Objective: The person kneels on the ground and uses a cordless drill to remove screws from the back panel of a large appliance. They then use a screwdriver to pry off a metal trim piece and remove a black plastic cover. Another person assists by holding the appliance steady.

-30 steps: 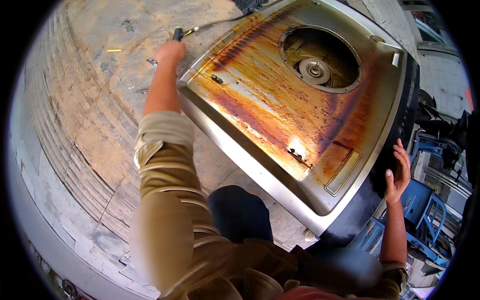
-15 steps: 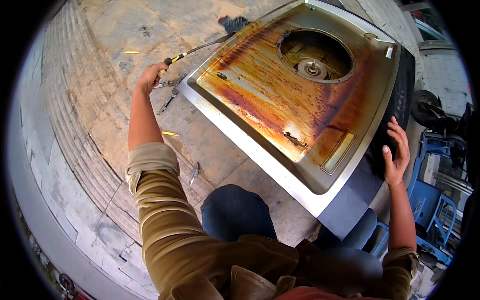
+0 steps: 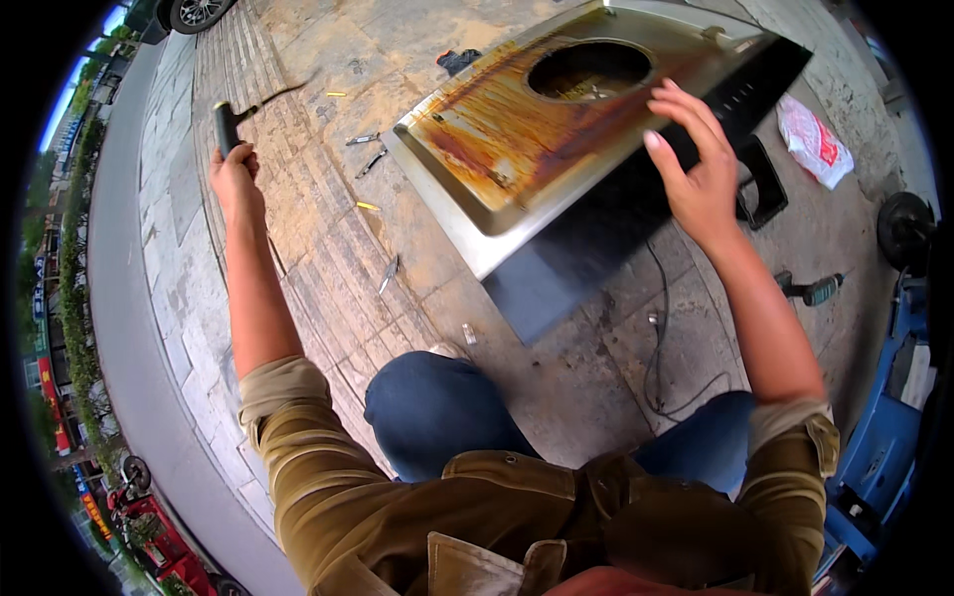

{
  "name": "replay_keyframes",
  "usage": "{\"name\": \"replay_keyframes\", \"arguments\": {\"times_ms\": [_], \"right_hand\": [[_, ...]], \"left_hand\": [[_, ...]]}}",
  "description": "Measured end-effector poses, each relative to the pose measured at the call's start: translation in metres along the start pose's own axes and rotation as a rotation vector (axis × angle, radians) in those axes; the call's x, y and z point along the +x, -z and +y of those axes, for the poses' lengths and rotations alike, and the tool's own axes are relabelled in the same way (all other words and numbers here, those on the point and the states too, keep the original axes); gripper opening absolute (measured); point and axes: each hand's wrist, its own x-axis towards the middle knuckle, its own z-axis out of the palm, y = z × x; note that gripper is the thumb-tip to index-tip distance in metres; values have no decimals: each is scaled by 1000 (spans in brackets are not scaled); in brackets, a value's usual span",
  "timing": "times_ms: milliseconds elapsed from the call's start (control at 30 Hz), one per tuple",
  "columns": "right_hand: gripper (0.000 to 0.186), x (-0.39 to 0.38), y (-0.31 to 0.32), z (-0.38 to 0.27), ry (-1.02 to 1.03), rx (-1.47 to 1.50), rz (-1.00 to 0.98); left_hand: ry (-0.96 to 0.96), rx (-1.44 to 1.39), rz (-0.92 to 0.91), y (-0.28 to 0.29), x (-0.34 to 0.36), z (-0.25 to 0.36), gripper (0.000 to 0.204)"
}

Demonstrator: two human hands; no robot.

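Note:
My left hand (image 3: 236, 179) grips a black-handled tool (image 3: 228, 127) with a dark hose or cord, held out to the left. My right hand (image 3: 696, 164) is open with fingers spread and slightly curved, over the right side of a steel range hood (image 3: 475, 117); whether it touches the hood I cannot tell. The hood's inner face is coated in orange-brown grime around a round opening (image 3: 588, 70), and its black panel (image 3: 547, 278) faces toward me, blurred. Several hand tools (image 3: 370, 164) and yellow pieces (image 3: 368, 207) lie on the paving left of the hood.
A black frame (image 3: 765, 204), a white-red bag (image 3: 815, 141), a cable (image 3: 656, 328) and a shoe-like item (image 3: 821, 290) lie to the right, near blue metal equipment (image 3: 879, 407). A dark cloth (image 3: 459, 62) lies behind. A road (image 3: 139, 328), red tricycle (image 3: 174, 541) and car wheel (image 3: 204, 12) are at left.
The hood now sits higher in view, more of its black panel showing. My left hand has moved left with the tool; my right hand has moved up and inward. The view takes in more street.

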Motion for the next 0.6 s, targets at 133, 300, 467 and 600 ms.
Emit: {"name": "replay_keyframes", "arguments": {"times_ms": [133,300,467,600], "right_hand": [[26,-22,52,-16,81,335,142],[66,-74,119,-77,-143,1029,-114],[101,-124,168,-82,-206,1140,34],[77,-170,210,-54,-441,1163,241]], "left_hand": [[-240,-68,-126,-40,-123,129,24],[-747,299,-245,-126,-303,212,50],[-1223,565,-707,-211,-446,206,46],[-1005,461,-929,-256,-543,180,48]]}}
